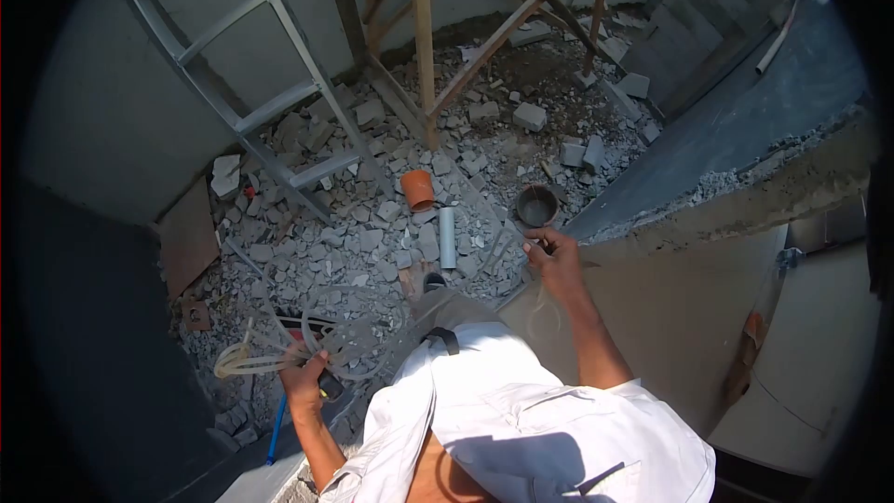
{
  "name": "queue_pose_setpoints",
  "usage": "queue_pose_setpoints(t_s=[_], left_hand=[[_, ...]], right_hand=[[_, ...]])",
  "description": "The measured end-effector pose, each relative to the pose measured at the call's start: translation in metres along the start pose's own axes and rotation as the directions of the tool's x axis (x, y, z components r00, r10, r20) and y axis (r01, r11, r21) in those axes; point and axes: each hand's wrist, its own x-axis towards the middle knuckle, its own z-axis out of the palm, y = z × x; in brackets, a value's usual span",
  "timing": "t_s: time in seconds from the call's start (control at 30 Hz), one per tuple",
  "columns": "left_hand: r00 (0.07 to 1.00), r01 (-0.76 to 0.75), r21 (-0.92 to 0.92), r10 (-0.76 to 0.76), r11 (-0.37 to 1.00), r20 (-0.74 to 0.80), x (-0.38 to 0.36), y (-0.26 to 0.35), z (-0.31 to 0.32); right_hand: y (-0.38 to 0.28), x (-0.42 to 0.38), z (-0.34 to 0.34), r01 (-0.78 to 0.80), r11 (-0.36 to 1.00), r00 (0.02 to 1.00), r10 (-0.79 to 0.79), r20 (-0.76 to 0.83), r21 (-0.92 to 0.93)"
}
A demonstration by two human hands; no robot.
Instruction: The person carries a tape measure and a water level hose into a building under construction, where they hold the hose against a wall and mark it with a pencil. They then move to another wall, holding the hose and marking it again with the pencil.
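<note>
My left hand (304, 384) is low on the left, its fingers closed round a loose coil of thin translucent hose (244, 368). Loops of the hose spread to both sides of that hand. On the right, my right hand (557, 263) is raised with thumb and fingers pinched together on a stretch of the same hose, near a dark round bucket (537, 207). A faint loop hangs below the right wrist. Under the left hand sits a dark object with a yellowish mark, mostly hidden, and I cannot make out what it is.
Broken rubble (363, 242) covers the ground. An orange bucket (417, 191) lies tilted beside a pale pipe piece (448, 238). A metal ladder (303, 93) leans at the left. Timber props (424, 56) stand ahead. A rough-edged wall (717, 214) runs along the right.
</note>
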Motion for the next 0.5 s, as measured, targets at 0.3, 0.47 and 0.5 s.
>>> queue_pose_setpoints(t_s=[0.3, 0.47, 0.5], left_hand=[[0.993, -0.034, -0.002, 0.034, 0.999, 0.113, 0.111, 0.031, 0.036], [0.976, -0.081, 0.047, 0.069, 0.996, 0.206, 0.154, 0.038, 0.062], [0.966, -0.088, 0.059, 0.071, 0.994, 0.25, 0.162, 0.044, 0.071]], right_hand=[[-0.05, 0.048, 0.003, -0.02, 0.979, 0.994, -0.003, -0.112, -0.203], [-0.062, 0.041, -0.006, 0.013, 0.954, 0.981, -0.07, -0.183, -0.299], [-0.063, 0.037, -0.007, -0.013, 0.953, 0.978, -0.051, -0.202, -0.302]])
